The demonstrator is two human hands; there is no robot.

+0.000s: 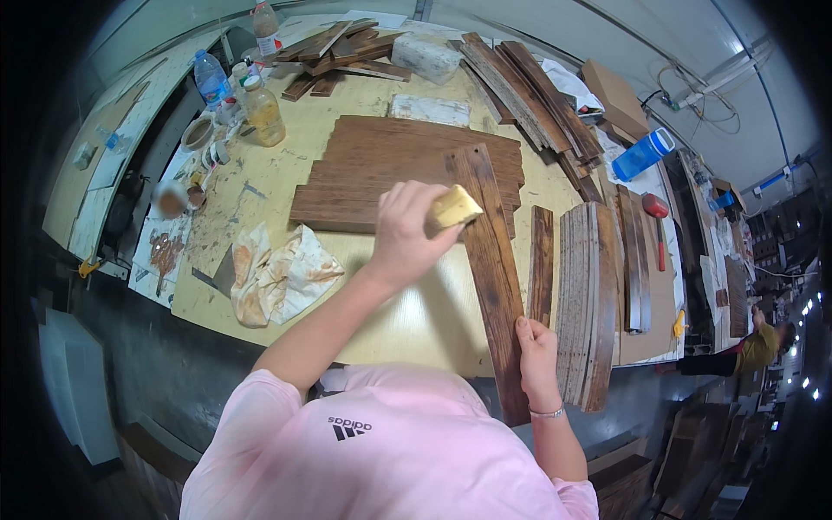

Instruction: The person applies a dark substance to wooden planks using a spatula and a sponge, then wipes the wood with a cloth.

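My left hand (411,227) is closed around a yellow sponge (457,208), held at the left edge of a dark brown wooden plank (492,269). Whether the sponge touches the wood I cannot tell. Lower down, my right hand (539,351) grips the plank near its close end, thumb on top. The plank slants away from me, its far end over a stack of brown boards (373,165) lying on the table. A stained, crumpled cloth (284,276) lies to the left of my left forearm.
More planks (585,299) line the table (390,321) at right, beside a red-handled tool (656,217) and a blue bottle (643,156). Wood scraps (342,52) are heaped at the back. A jar of yellowish liquid (263,111) stands far left. Another person (756,351) is at far right.
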